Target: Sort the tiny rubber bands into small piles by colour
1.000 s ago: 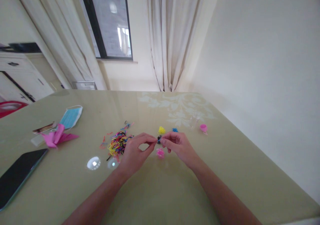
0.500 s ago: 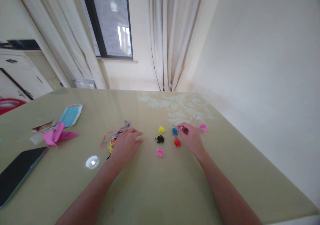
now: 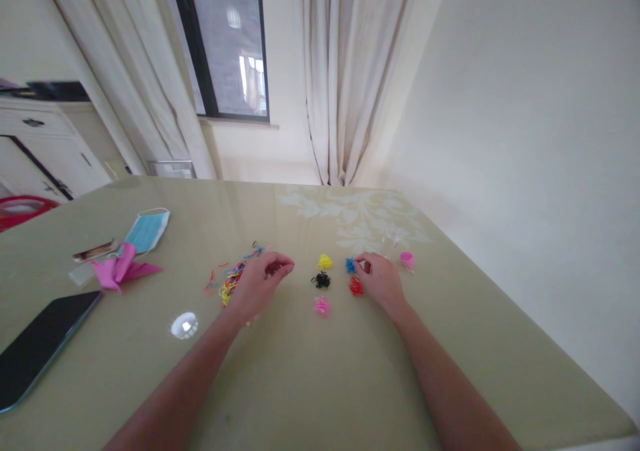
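Small coloured bands lie in a mixed pile (image 3: 233,282) at left centre. My left hand (image 3: 263,281) hovers at the pile's right side, thumb and fingertips pinched together; whatever they hold is too small to make out. My right hand (image 3: 379,277) touches the right edge of the blue bands (image 3: 349,265), its fingers curled in a pinch whose content is hidden. Just below are the red bands (image 3: 355,286). Left of these, in a column, lie yellow bands (image 3: 325,261), black bands (image 3: 321,279) and pink bands (image 3: 321,306).
A pink cup-like piece (image 3: 407,259) sits right of my right hand. On the left are a blue mask (image 3: 146,231), a pink folded paper (image 3: 123,268) and a black phone (image 3: 45,344). A wall borders the table's (image 3: 310,384) right side.
My left hand has risen slightly and moved right, its fingers closing from a spread pose. My right hand has come slightly down at the blue bands. The view has shifted a little.
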The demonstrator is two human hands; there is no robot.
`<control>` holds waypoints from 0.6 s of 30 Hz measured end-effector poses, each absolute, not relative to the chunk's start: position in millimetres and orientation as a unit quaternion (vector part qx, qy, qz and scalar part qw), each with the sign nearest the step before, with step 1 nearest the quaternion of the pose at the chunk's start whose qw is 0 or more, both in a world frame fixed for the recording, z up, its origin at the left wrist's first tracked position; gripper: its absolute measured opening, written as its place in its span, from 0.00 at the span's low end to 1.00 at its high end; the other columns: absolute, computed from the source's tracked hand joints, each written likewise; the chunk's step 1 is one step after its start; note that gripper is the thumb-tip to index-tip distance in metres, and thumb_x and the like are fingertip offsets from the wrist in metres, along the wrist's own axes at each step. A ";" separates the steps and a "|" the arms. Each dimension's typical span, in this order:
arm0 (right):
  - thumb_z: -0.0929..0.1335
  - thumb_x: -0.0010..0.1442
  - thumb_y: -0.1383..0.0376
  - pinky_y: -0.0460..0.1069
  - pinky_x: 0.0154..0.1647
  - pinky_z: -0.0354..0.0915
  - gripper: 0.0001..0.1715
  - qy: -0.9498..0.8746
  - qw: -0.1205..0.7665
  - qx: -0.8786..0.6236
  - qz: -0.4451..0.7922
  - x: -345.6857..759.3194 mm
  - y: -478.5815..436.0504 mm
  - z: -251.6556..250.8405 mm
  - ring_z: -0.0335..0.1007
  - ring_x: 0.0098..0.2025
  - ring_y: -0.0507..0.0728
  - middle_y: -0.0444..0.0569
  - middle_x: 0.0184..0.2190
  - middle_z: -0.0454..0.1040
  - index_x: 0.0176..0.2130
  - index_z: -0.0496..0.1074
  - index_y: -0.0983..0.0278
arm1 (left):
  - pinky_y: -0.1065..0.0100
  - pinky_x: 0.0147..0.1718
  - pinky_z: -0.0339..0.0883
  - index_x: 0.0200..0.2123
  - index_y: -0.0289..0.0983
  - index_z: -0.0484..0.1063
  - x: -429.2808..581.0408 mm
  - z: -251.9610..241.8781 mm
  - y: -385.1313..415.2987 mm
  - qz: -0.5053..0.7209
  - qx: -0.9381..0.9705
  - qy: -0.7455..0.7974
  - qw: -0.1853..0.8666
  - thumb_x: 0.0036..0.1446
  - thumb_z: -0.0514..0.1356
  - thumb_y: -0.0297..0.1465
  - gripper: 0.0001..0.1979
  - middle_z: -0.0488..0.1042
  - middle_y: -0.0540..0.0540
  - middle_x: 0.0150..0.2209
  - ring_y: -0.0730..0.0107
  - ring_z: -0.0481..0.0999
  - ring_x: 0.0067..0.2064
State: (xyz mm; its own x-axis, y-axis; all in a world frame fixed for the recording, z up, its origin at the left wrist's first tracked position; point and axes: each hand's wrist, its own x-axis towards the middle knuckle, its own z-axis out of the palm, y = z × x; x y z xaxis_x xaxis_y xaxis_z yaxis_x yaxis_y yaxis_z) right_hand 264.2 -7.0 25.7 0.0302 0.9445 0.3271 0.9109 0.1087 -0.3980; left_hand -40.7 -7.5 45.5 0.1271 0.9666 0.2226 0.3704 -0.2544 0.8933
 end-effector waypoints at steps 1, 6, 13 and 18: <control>0.69 0.65 0.66 0.50 0.34 0.58 0.09 -0.697 0.258 -0.669 0.025 263.4 -7.6 25.9 0.71 0.31 0.57 0.48 0.28 0.78 0.37 0.81 0.63 | 0.70 0.32 0.71 0.36 0.39 0.82 -39.7 50.9 -10.3 0.479 0.607 0.476 0.419 0.59 0.69 0.38 0.09 0.80 0.47 0.32 0.69 0.77 0.32; 0.69 0.65 0.67 0.50 0.33 0.57 0.09 -0.695 0.229 -0.682 0.004 260.4 -10.1 26.7 0.72 0.33 0.57 0.49 0.31 0.78 0.38 0.81 0.63 | 0.79 0.35 0.75 0.34 0.38 0.83 -34.8 77.3 -28.4 0.624 0.367 0.315 0.614 0.44 0.80 0.38 0.17 0.82 0.49 0.34 0.78 0.79 0.33; 0.68 0.65 0.66 0.50 0.35 0.60 0.13 -0.685 0.236 -0.689 0.011 260.1 -11.2 28.1 0.74 0.35 0.58 0.50 0.35 0.79 0.44 0.83 0.62 | 0.81 0.35 0.77 0.33 0.36 0.84 -29.2 85.1 -35.0 0.620 0.342 0.276 0.649 0.43 0.81 0.33 0.15 0.84 0.48 0.33 0.79 0.81 0.32; 0.67 0.66 0.64 0.50 0.35 0.63 0.16 -0.692 0.291 -0.660 0.001 257.3 -14.7 30.1 0.74 0.33 0.57 0.51 0.37 0.79 0.47 0.83 0.63 | 0.75 0.36 0.78 0.34 0.38 0.83 -27.6 83.5 -34.5 0.615 0.364 0.290 0.636 0.44 0.81 0.35 0.15 0.83 0.49 0.33 0.76 0.81 0.33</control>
